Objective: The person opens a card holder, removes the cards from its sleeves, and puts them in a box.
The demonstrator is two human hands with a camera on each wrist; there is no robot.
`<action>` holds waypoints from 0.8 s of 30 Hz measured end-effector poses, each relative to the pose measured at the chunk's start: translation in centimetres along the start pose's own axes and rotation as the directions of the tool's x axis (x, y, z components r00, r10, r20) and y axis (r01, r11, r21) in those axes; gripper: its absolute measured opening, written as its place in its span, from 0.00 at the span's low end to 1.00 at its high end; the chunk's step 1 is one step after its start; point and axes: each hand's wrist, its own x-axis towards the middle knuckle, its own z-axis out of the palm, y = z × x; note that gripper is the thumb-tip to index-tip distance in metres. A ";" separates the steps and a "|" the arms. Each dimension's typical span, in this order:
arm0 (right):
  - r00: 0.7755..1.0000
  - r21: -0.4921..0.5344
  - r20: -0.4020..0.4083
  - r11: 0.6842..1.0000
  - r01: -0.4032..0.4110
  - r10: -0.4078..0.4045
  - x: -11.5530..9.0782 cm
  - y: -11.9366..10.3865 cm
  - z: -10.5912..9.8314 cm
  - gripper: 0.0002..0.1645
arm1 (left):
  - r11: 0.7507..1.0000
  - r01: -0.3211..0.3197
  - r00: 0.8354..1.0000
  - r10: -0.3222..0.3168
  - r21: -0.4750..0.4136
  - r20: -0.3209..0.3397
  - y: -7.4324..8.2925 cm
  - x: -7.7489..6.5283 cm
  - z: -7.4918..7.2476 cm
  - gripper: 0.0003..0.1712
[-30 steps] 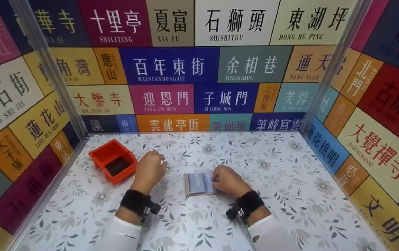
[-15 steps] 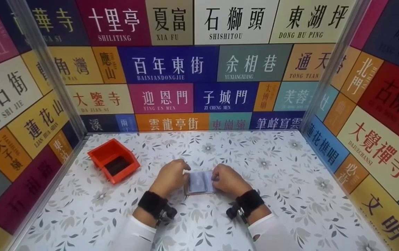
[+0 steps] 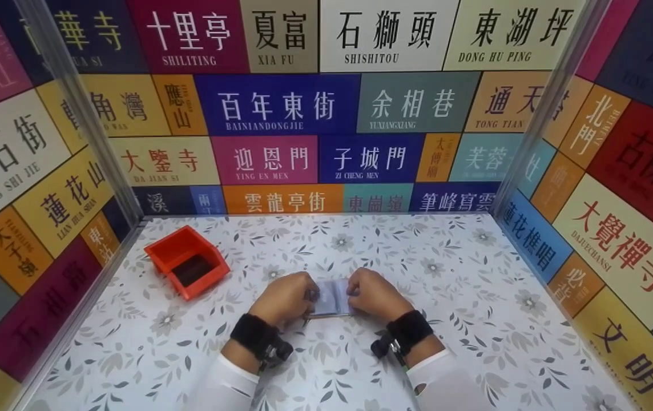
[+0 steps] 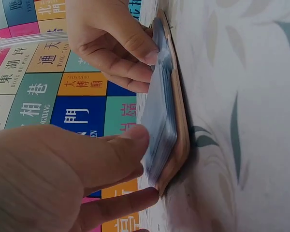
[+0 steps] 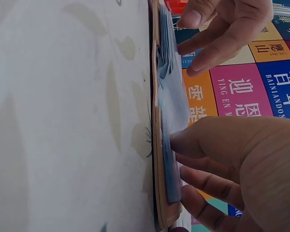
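Observation:
A card holder (image 3: 333, 298) with a tan cover (image 4: 182, 130) and a stack of clear plastic sleeves (image 4: 160, 121) lies spread open on the table. At its right side my right hand (image 3: 378, 295) holds it, thumb on the clear sleeve and the other fingers by its edge. My left hand (image 3: 284, 298) is at the left side, its thumb (image 4: 137, 137) beside the sleeve stack and a finger right at the cover's edge. In the right wrist view the left thumb and fingers stand spread near the sleeves. The head view hides the holder's left end behind the left hand.
An orange plastic bin (image 3: 217, 264) with a dark inside stands at the left rear of the flower-patterned table (image 3: 452, 354). Colourful sign-covered panels (image 3: 281, 105) rise at the back and both sides.
My left hand has moved right and slightly toward me, from beside the orange bin to the card holder's left edge. The right hand has stayed at the holder's right side.

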 end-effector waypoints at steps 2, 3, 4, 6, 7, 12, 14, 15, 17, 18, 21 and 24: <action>1.000 0.007 0.001 1.000 0.004 -0.004 -0.1 -0.1 0.0 0.09 | 1.000 0.005 1.000 -0.005 -0.014 0.016 0.0 0.0 0.1 0.18; 1.000 0.007 0.002 1.000 0.005 -0.005 -0.1 -0.1 0.0 0.09 | 1.000 0.003 1.000 -0.003 -0.017 0.022 -0.1 0.0 0.1 0.19; 1.000 0.008 0.000 1.000 0.003 -0.003 -0.1 -0.1 0.0 0.09 | 1.000 0.001 1.000 -0.001 -0.023 0.027 -0.1 0.0 0.1 0.21; 1.000 0.008 -0.009 1.000 0.000 0.000 -0.1 -0.1 0.0 0.10 | 1.000 -0.008 0.999 0.009 -0.028 0.031 -0.1 0.0 0.1 0.23; 1.000 0.008 -0.012 1.000 0.000 0.001 -0.1 -0.1 0.0 0.10 | 0.999 -0.014 0.999 0.015 -0.030 0.031 -0.2 0.0 0.1 0.24; 1.000 0.011 -0.027 1.000 0.009 -0.009 -0.2 -0.1 -0.1 0.10 | 0.999 -0.016 0.999 0.017 -0.044 0.030 -0.2 0.0 0.0 0.26; 0.999 0.010 -0.028 1.000 0.015 -0.015 -0.2 -0.1 -0.1 0.11 | 0.999 -0.005 0.999 0.007 -0.051 0.038 -0.2 0.1 0.1 0.27; 1.000 0.011 -0.024 1.000 0.013 -0.013 -0.2 -0.1 -0.1 0.11 | 0.999 0.000 0.999 0.002 -0.051 0.043 -0.2 0.1 0.1 0.26; 1.000 0.012 -0.019 1.000 0.006 -0.006 -0.1 0.0 0.0 0.11 | 0.999 0.012 0.999 -0.010 -0.053 0.047 -0.1 0.1 0.2 0.26; 1.000 0.014 -0.017 1.000 0.000 0.000 -0.1 0.0 0.0 0.11 | 0.999 0.015 0.999 -0.013 -0.052 0.046 -0.1 0.1 0.3 0.26; 1.000 0.021 -0.012 1.000 -0.010 0.010 -0.1 0.0 0.0 0.10 | 0.999 0.011 0.999 -0.009 -0.048 0.031 -0.1 0.1 0.4 0.23; 1.000 0.019 -0.016 1.000 0.004 -0.004 0.0 0.1 0.1 0.10 | 0.999 -0.006 1.000 0.006 -0.040 0.010 0.0 0.2 0.5 0.20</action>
